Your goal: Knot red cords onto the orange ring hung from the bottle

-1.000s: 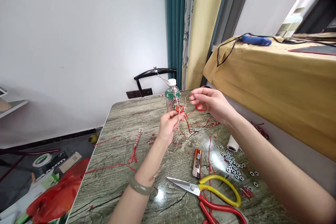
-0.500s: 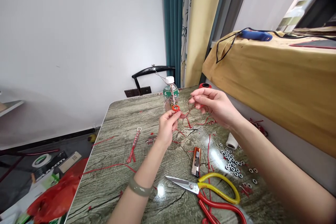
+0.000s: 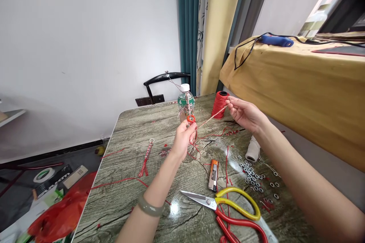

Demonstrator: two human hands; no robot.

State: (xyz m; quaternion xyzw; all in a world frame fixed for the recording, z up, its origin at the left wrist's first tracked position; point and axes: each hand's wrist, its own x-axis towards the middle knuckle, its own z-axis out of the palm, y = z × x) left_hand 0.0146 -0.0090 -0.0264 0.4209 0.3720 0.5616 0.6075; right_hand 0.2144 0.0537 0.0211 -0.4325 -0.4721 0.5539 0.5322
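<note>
My left hand (image 3: 184, 136) pinches a small ring wrapped in orange-red cord (image 3: 191, 119), held in front of the bottle (image 3: 185, 100). White and red strands run up from the ring along the bottle, which has a white cap and green label. My right hand (image 3: 245, 114) is closed on the end of a thin pale reddish cord (image 3: 213, 117), drawn straight between the two hands. Just behind my right fingertips stands a red thread spool (image 3: 219, 103). Loose red thread (image 3: 196, 152) hangs and lies below my left hand.
Scissors (image 3: 209, 201) with yellow and red handles lie near the front, beside an orange lighter (image 3: 213, 175). Several small metal rings (image 3: 251, 174) are scattered by a white spool (image 3: 252, 150). A braided red-and-white tassel (image 3: 146, 157) lies left on the wood-patterned table (image 3: 125, 125).
My right hand has moved right and slightly down, pulling the cord straight. The red spool now shows more fully. My left hand stays at the ring.
</note>
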